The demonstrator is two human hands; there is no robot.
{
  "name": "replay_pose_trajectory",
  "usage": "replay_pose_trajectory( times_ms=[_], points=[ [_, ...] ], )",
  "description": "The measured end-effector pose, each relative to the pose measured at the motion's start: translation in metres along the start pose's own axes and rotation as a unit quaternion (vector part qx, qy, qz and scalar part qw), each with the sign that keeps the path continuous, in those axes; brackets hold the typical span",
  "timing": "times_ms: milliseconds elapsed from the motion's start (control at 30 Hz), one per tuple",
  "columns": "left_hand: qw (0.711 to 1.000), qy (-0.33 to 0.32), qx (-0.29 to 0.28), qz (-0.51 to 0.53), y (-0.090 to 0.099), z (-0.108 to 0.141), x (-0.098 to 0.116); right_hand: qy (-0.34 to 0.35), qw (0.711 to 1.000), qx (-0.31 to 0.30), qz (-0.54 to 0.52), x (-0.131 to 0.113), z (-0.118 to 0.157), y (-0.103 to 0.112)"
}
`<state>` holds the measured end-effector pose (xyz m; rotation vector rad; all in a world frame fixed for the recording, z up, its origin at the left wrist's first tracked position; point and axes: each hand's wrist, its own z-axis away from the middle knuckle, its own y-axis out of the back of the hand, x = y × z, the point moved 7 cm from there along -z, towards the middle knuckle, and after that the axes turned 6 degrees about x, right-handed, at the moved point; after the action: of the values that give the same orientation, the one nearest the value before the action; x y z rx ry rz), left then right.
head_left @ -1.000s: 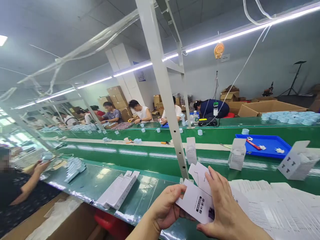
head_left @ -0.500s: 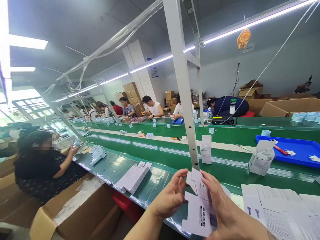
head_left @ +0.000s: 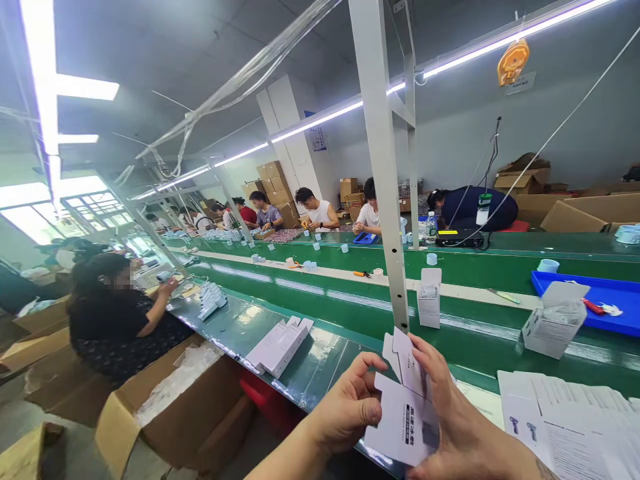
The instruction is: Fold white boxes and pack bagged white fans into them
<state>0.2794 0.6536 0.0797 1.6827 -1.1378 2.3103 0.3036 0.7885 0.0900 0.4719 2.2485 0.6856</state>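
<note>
- Green workbench (head_left: 340, 357) and green belt (head_left: 345, 303) stretched back through a lit hall, their far ends too small to make out.
- One white post (head_left: 380, 167) hid a strip of the far side.
- Right hand (head_left: 457, 417) gripped one white carton (head_left: 400, 423) between fingers and thumb, covering its right part; the thumb was partly cut off below.
- That carton was held up over the bench's near edge, flaps raised, some of its dark print hidden.
- Left hand (head_left: 350, 403) had its fingers loosely curled at the carton's left edge; whether it touched could not be told.
- Two open boxes stood on the belt: a narrow box (head_left: 429, 308) and a wider box (head_left: 553, 327) with clear wrapping at its mouth.
- Flat cartons (head_left: 565, 427) lay fanned at right, cut off and too closely overlapped to count.
- Folded cartons (head_left: 280, 350) lay farther left, their number unclear.
- One blue tray (head_left: 617, 290) ran out of view at right.
- One co-worker (head_left: 115, 313) sat at left; at least five people sat opposite, some overlapping.
</note>
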Motion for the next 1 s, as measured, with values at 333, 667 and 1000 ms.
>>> replay_pose_trajectory(
  times_ms=[333, 667, 1000],
  points=[
    [0.993, -0.036, -0.044, -0.105, -0.009, 0.006, 0.027, 0.030, 0.999, 0.014, -0.025, -0.008, -0.007, -0.003],
    [0.996, -0.067, 0.039, -0.041, -0.005, 0.016, 0.020, 0.054, 0.997, 0.043, -0.024, -0.011, -0.010, -0.008],
    [0.705, -0.271, 0.113, -0.645, -0.021, 0.035, 0.097, -0.009, 0.989, 0.115, 0.090, 0.002, -0.010, -0.011]
  ],
)
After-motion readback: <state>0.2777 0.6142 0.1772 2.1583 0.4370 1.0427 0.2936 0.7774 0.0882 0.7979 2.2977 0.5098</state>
